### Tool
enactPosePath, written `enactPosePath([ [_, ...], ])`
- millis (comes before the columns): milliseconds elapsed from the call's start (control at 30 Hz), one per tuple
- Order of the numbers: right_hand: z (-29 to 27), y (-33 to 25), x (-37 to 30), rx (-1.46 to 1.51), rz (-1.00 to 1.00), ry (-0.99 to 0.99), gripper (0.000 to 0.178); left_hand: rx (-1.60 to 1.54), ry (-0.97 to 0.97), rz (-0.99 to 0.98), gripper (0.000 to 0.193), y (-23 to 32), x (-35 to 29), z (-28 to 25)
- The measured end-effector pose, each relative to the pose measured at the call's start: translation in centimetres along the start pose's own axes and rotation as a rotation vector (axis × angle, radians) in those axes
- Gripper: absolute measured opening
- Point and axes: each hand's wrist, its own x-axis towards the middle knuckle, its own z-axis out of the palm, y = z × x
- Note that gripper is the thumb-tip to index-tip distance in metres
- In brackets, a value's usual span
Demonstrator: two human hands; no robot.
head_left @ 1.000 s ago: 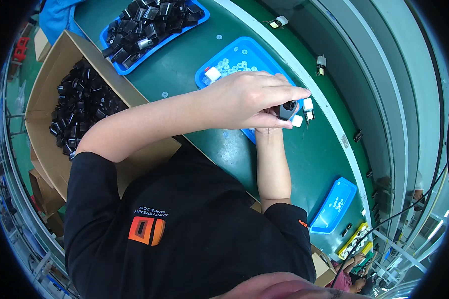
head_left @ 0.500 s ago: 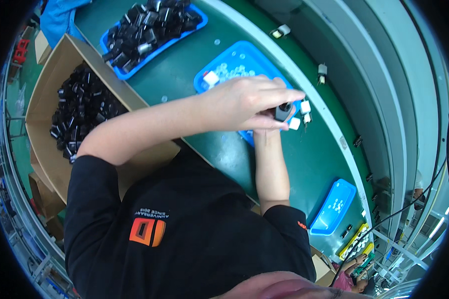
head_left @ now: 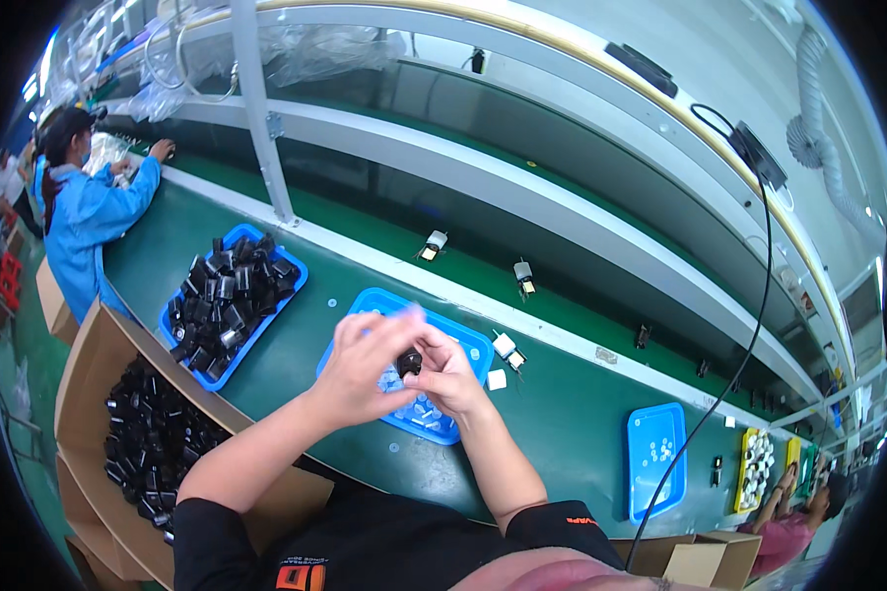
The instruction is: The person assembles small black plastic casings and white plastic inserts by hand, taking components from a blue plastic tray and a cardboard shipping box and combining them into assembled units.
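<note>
A small black casing (head_left: 410, 363) is between my two hands, over a blue tray (head_left: 478, 347) on the green bench. My right hand (head_left: 450, 377) is closed around it, thumb and fingers against its sides. My left hand (head_left: 357, 368) is beside it, thumb below and fingers above. Motion smears those fingers, so whether they grip the casing is unclear. Small clear rings (head_left: 422, 414) lie in the tray, partly hidden by my hands. Just right of the tray are a white block with wires (head_left: 506, 348) and a white cap (head_left: 497, 379).
Black casings fill a blue tray (head_left: 294, 281) and a cardboard box (head_left: 79, 394) at left. Another blue tray (head_left: 643, 481) holds clear rings at right. White-and-black parts (head_left: 524, 277) lie on the strip behind the bench rail. A cable (head_left: 754, 325) hangs at right. Co-workers (head_left: 99, 212) sit at both ends.
The view has swung up, showing more of the bench and shelves. My left hand has drawn back from over my right hand, which was mostly hidden and now shows around the black casing.
</note>
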Motion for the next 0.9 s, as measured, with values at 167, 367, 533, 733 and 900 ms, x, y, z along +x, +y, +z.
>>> enactPosePath([
  [167, 0.1, 1.8, 0.2, 0.198, -0.124, -0.017, 0.068, -0.510, -0.191, -0.399, 0.100, -2.9, -1.8, 1.7],
  [367, 1.5, 5.0, 0.5, 0.286, -0.093, -0.002, 0.067, -0.513, -0.186, -0.512, 0.095, -3.5, -3.9, 1.8],
  [533, 3.1, 4.5, 0.2, 0.430, -0.123, 0.065, 0.063, -0.218, -0.194, -0.487, 0.098, -3.3, -2.5, 2.6],
  [733, 4.8, 3.4, 0.1, 0.450, -0.177, 0.118, 0.060, -0.200, -0.218, -0.396, 0.109, -1.8, -1.5, 1.6],
  [900, 3.3, 2.9, 0.3, 0.694, -0.082, 0.107, 0.058, 0.084, -0.199, -0.200, 0.075, -0.7, -0.6, 0.6],
])
